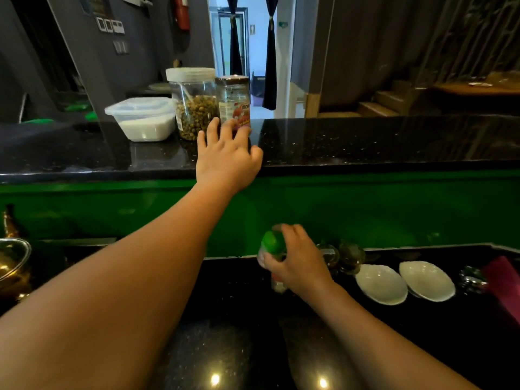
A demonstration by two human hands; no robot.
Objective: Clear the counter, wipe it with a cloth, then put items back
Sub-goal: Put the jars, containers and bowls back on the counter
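The counter [365,142] is glossy black speckled stone. The tub [143,119] is clear plastic, the jar [194,108] see-through with a white plastic lid, the dishes [381,284] shiny white.

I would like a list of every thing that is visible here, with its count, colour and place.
plastic container: 1, clear with white contents, upper counter, left
large jar: 1, clear, white lid, beside the container
small jar: 1, dark lid, red label, right of the large jar
bowls: 2, white, lower counter, right
cloth: 1, red, far right edge
brass pot: 1, golden, far left
green-capped bottle: 1, lower counter
left hand: 1, fingers spread, at the small jar
right hand: 1, grips the green-capped bottle
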